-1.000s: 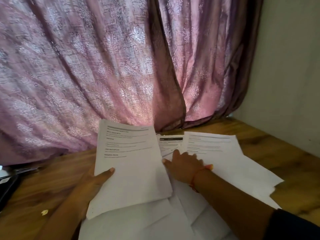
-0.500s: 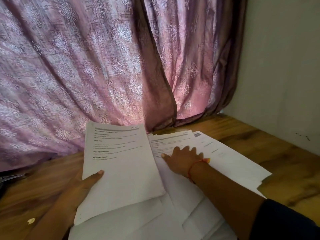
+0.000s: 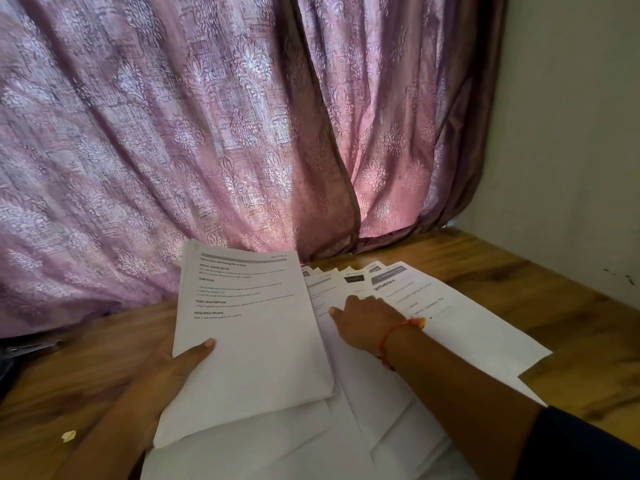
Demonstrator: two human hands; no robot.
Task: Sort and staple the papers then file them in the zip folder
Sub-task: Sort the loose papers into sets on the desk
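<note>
My left hand (image 3: 173,368) grips a small stack of printed white papers (image 3: 249,341), thumb on top near its left edge, and the stack is lifted and tilted above the table. My right hand (image 3: 367,323), with an orange thread on the wrist, presses flat on several white sheets (image 3: 450,327) fanned out across the wooden table (image 3: 519,282). The fanned sheets show their printed headers at the far edge. More blank-looking sheets (image 3: 311,452) lie under both hands. No stapler or zip folder is clearly visible.
A purple patterned curtain (image 3: 207,133) hangs right behind the table. A plain wall (image 3: 571,133) closes the right side. A dark object with a metal part (image 3: 27,349) sits at the left edge. A small paper scrap (image 3: 68,435) lies at the front left.
My right hand has spread the sheets on the table into a wider fan to the right, exposing more headers. The left hand keeps hold of its stack.
</note>
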